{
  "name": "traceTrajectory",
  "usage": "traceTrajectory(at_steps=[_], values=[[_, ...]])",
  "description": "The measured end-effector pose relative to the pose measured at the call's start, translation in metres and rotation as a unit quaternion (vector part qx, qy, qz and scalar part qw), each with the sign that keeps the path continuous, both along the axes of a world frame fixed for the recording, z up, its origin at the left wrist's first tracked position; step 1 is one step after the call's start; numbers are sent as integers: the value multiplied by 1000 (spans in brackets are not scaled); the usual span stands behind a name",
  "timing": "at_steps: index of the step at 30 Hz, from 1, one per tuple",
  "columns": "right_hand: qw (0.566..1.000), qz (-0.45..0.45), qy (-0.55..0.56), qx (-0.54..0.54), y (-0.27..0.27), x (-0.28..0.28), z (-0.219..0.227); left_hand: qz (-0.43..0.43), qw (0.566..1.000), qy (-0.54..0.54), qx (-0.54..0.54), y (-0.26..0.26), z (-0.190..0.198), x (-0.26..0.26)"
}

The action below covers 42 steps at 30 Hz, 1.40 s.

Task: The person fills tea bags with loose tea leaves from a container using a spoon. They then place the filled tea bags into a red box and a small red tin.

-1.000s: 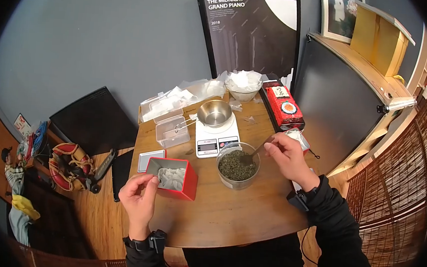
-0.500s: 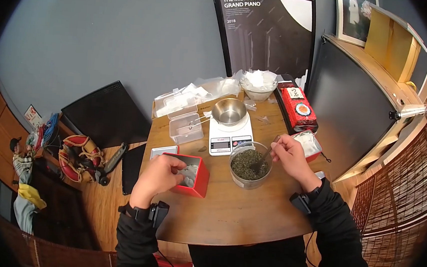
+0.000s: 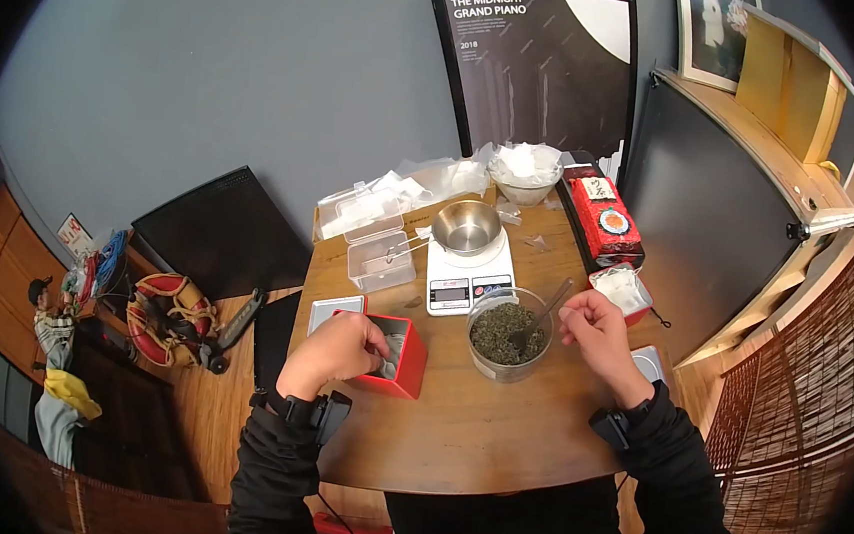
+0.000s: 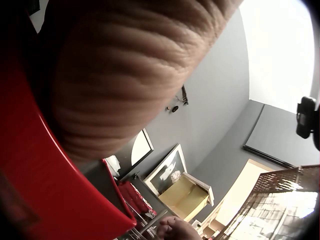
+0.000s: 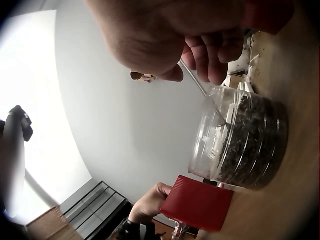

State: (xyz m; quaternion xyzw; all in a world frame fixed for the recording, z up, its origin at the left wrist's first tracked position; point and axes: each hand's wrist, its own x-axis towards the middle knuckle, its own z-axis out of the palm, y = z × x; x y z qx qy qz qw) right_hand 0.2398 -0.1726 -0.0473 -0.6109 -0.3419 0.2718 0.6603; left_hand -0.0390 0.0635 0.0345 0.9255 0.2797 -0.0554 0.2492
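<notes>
My left hand [image 3: 330, 350] reaches into a red box [image 3: 410, 361] of pale, thin pouches. Its fingertips are down inside, and whether they pinch a pouch I cannot tell. In the left wrist view the palm [image 4: 120, 85] hides most of the box's opening. A clear round jar [image 3: 488, 364] of dark green dried leaves [image 3: 505, 325] stands to the right. A metal spoon [image 3: 552, 302] leans in it, handle up. Just right of that handle is my right hand [image 3: 602, 341], fingers loosely bent and holding nothing.
Behind the jar, a white kitchen scale [image 3: 451, 281] bears a steel pan [image 3: 467, 230]. Left of it sits a clear plastic box [image 3: 378, 271]. Further back are a glass bowl [image 3: 525, 192] of white pouches and a red package [image 3: 606, 219]. Another red box [image 3: 635, 301] stands at right.
My left hand has moved from the near edge of the red box down into it. The right hand has let go of the spoon and drawn slightly right; the spoon stays in the jar.
</notes>
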Motion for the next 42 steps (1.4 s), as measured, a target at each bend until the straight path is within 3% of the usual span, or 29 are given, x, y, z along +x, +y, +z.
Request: traceTrajectory(at_steps=[11, 16, 25, 28, 31, 35, 39, 42], values=[[1000, 2, 17, 8, -30, -15, 16, -34, 999, -39, 5, -1, 5, -6], [999, -7, -21, 29, -39, -20, 17, 49, 989, -102, -92, -4, 24, -15], [998, -3, -59, 27, -46, -35, 15, 112, 959, -235, -116, -7, 42, -32], [995, 29, -92, 19, -45, -45, 19, 57, 936, -331, -103, -4, 37, -34], [983, 58, -173, 19, -39, -60, 33, 39, 927, -354, -118, -21, 48, -30], [974, 89, -201, 58, -27, -83, 62, 28, 917, -376, -133, -52, 54, -17], [931, 123, -319, 125, -15, -95, 85, 37, 907, -379, -181, -77, 49, -2], [909, 120, -362, 170, -8, -99, 89, -35, 907, -394, -148, -83, 38, 9]])
